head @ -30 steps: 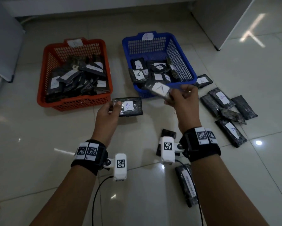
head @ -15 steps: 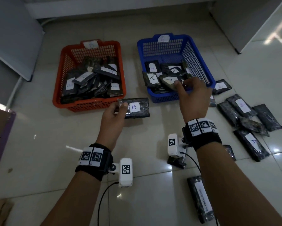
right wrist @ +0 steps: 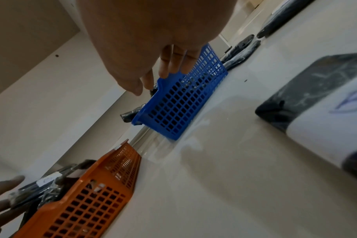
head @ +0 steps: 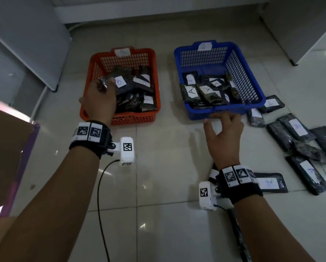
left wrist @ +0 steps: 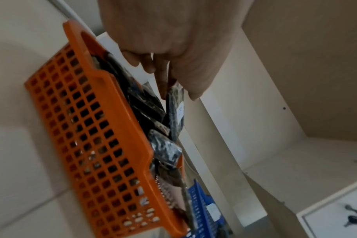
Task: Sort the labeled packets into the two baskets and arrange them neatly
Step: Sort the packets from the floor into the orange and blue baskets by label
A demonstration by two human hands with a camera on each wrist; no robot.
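Head view: left hand (head: 99, 99) over the near-left corner of the orange basket (head: 152, 76), thumb and fingers pinching the end of a dark packet labelled B (head: 118, 84). The packet juts right from the fingertips, above the heap of dark packets filling the basket. The orange basket's far wall carries a paper tag reading B. Right hand (head: 224, 137) just in front of the blue basket (head: 252, 86), fingers loosely spread, holding nothing, tips at the near rim. The blue basket has A-labelled packets (head: 203, 91) packed along its near half, far half bare. More loose packets (head: 294, 133) lie on the tiled floor (head: 158, 205) right of the blue basket; one (head: 269, 183) sits beside the right wrist.

Left wrist view: fingers (left wrist: 161, 80) and thumb clamp the top edge of the B packet (left wrist: 175, 111), which hangs edge-on at the orange basket's (left wrist: 104, 145) open side, against the packets inside.

Right wrist view: fingers (right wrist: 169, 64) extended, relaxed, tips touching the blue basket's (right wrist: 183, 103) rim; nothing gripped. A labelled packet (right wrist: 316, 104) lies close on the floor.
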